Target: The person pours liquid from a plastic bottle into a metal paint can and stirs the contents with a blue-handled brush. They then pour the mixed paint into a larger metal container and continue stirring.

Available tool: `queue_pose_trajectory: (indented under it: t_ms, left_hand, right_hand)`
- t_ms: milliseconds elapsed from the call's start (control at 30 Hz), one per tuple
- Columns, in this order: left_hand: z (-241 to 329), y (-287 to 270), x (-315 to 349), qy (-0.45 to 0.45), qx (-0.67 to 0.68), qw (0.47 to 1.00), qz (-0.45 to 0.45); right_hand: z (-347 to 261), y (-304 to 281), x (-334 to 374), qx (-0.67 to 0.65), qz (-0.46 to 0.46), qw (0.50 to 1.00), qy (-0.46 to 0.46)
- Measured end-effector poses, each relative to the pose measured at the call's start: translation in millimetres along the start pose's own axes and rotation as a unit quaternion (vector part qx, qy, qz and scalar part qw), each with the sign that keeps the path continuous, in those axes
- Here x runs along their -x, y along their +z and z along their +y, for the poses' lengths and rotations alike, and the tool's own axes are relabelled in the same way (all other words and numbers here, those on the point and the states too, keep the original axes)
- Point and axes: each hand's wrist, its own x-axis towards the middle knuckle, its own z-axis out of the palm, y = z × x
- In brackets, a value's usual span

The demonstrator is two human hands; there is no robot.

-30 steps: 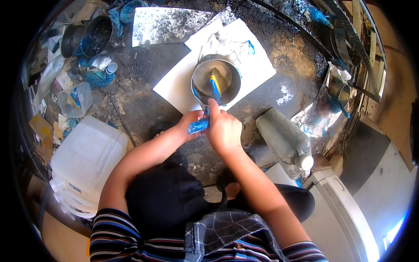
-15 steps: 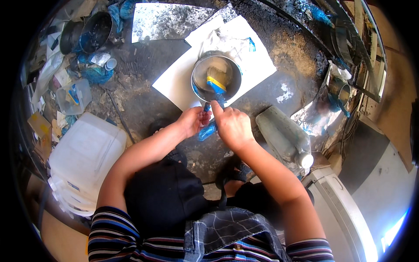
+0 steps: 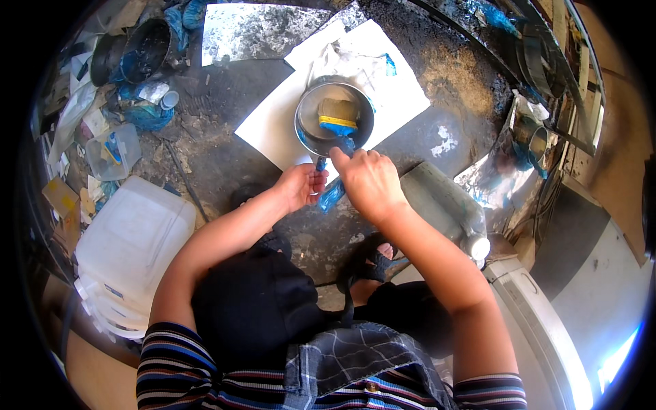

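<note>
A round metal pan (image 3: 309, 109) with a handle sits over white paper sheets (image 3: 403, 89) on the floor. My left hand (image 3: 298, 187) is closed around the pan's blue-covered handle (image 3: 321, 164). My right hand (image 3: 372, 181) grips a wide paintbrush (image 3: 338, 124) with a yellow and blue band. The brush's bristles lie inside the pan, pointing away from me. Crumpled blue plastic (image 3: 332, 197) shows below the right hand; the brush's grip is mostly hidden by the fingers. What the pan contains is hard to make out.
A translucent plastic jerrycan (image 3: 137, 225) lies at left, near a small clear tub (image 3: 113, 152). Dark buckets (image 3: 147, 51) and scraps are at the far left. A greyish bottle (image 3: 437, 201) with a white cap lies right of my right hand. A stained sheet (image 3: 263, 31) lies beyond.
The brush head has turned in the pan, from slanting and narrow to broad side facing up. My right hand has shifted slightly farther from me; my left hand still holds the handle.
</note>
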Motion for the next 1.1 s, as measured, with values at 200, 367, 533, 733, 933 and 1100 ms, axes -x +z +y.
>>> queue_pose_trajectory:
  t_ms: [200,367,533,733,933,1100]
  left_hand:
    - [4,10,10,-0.004,-0.048,0.999,0.018]
    - [4,11,10,-0.007,-0.045,0.999,0.019]
    - [7,17,9,-0.003,-0.046,0.998,0.034]
    - [-2,11,-3,0.014,-0.022,0.998,0.053]
    - [-3,12,1,0.038,0.011,0.998,0.04]
    - [2,20,13,0.026,0.036,0.998,0.044]
  right_hand:
    - [10,-5,-5,0.021,-0.008,0.999,-0.029]
    - [11,-1,-8,0.045,0.003,0.998,-0.051]
    - [9,0,-9,0.045,0.018,0.998,-0.048]
    - [-22,-17,13,-0.111,0.038,0.991,0.067]
    - [-36,-1,13,-0.166,0.04,0.971,0.164]
    - [-40,10,7,-0.216,0.066,0.954,0.196]
